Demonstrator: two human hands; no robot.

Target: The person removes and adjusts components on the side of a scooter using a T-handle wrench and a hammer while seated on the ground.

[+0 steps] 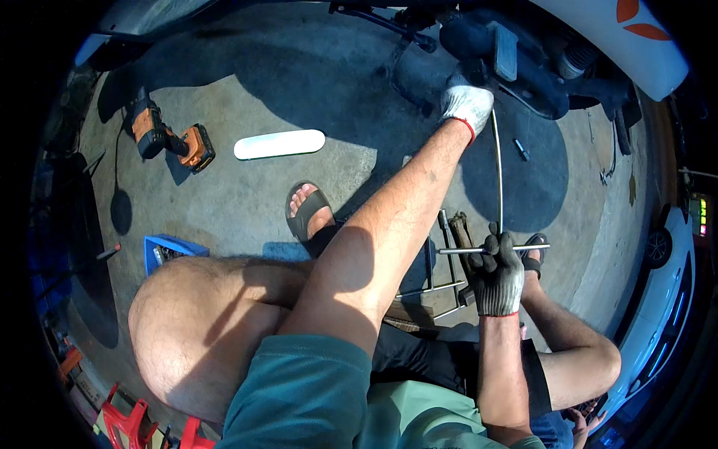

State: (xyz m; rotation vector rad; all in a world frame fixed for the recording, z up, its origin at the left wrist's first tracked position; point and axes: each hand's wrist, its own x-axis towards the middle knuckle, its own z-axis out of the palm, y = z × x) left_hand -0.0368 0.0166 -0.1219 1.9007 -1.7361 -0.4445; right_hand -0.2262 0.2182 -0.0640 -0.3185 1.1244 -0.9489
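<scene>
My left hand (467,101), in a white glove with dark fingers, reaches to a dark vehicle part (538,82) at top right; its fingers curl at the far end of a long steel T-handle wrench (496,172), what they grip being hidden in shadow. My right hand (495,273), gloved grey and black, grips the wrench's crossbar (456,250). Below and left of it lie more T-handle wrenches (429,266) beside worn wooden pieces (464,232). A small metal cylinder (521,150) lies on the concrete right of the shaft.
An orange-and-black cordless tool (194,147), white oblong panel (278,144) and blue crate (157,251) lie left. A white vehicle panel (621,49) overhangs top right. A white car (662,314) stands right. Red plastic objects (127,419) sit lower left. Another person's hand (582,423) shows lower right.
</scene>
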